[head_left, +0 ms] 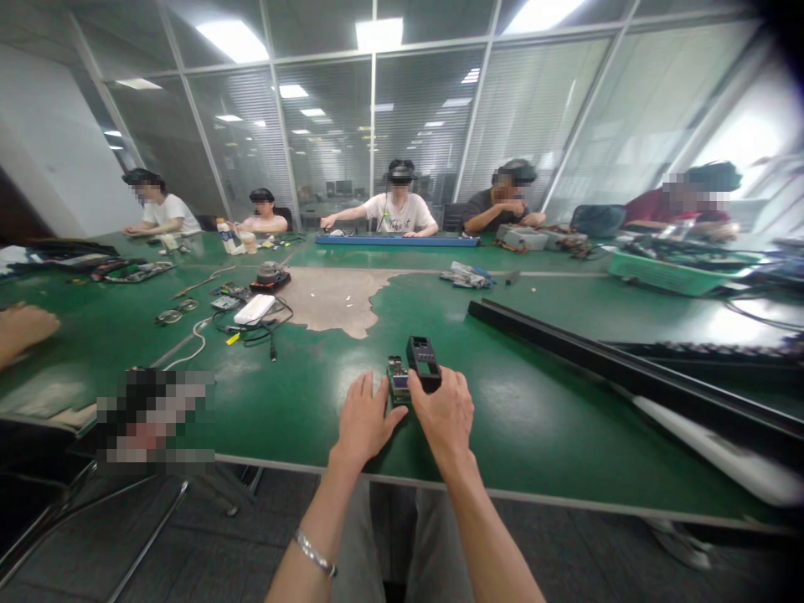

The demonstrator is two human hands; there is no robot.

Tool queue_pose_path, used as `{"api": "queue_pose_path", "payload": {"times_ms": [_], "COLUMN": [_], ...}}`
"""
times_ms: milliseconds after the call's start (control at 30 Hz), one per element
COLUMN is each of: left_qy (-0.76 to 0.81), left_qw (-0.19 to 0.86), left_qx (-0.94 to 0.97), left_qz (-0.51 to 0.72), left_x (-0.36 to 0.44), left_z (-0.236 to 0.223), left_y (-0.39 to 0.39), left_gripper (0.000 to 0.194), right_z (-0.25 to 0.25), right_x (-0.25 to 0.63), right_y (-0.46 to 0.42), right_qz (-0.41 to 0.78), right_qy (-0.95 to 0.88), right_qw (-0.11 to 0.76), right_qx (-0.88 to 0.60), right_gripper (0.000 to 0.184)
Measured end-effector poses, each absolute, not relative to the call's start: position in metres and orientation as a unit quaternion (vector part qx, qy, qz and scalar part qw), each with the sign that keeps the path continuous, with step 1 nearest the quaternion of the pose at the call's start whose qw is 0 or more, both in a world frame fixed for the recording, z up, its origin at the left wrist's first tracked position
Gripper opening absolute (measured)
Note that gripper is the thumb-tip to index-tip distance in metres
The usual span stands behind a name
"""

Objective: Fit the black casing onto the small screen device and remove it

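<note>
Just in front of me on the green table, my right hand grips a black plastic housing with cut-out windows, thumb on its left side and fingers on its right. Left of the housing and close against it is a small green circuit board with a little display on it. My left hand rests flat on the tabletop with its fingers stretched out, beside the board's left edge. Its thumb points toward the board; whether it touches the board I cannot tell.
A long black bar runs across the right side, near a green basket. On the left lie a white box-shaped device with cables and glasses. Several people sit across; another person's hand enters at left.
</note>
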State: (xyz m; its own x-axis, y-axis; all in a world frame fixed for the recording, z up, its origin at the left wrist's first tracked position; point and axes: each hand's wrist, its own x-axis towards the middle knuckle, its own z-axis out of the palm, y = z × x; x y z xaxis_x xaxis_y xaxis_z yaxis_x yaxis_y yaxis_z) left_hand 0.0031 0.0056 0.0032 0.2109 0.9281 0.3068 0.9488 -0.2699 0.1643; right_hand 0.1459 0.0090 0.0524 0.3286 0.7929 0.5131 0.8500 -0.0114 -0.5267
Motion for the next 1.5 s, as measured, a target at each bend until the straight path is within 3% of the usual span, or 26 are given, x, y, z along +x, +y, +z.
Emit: {"api": "queue_pose_path", "payload": {"times_ms": [300, 1133, 1367, 1500], "left_qy": [-0.611, -0.610, -0.607, -0.607], "left_qw": [0.037, 0.048, 0.054, 0.051], "left_qx": [-0.770, -0.771, -0.772, -0.773], "left_qz": [-0.180, -0.179, -0.181, -0.177], "left_x": [0.005, 0.005, 0.005, 0.005], "left_z": [0.007, 0.003, 0.004, 0.004], "left_y": [0.006, 0.008, 0.008, 0.007], "left_gripper": [0.055, 0.049, 0.052, 0.053], "right_z": [0.043, 0.017, 0.016, 0.017], "right_x": [0.160, 0.169, 0.170, 0.170], "right_y": [0.008, 0.015, 0.010, 0.009], "right_qz": [-0.028, -0.020, -0.034, -0.028], "right_qy": [-0.565, -0.568, -0.568, -0.567], "right_qw": [0.371, 0.280, 0.312, 0.318], "right_qx": [-0.736, -0.773, -0.761, -0.759], "right_gripper": [0.041, 0.041, 0.076, 0.079]}}
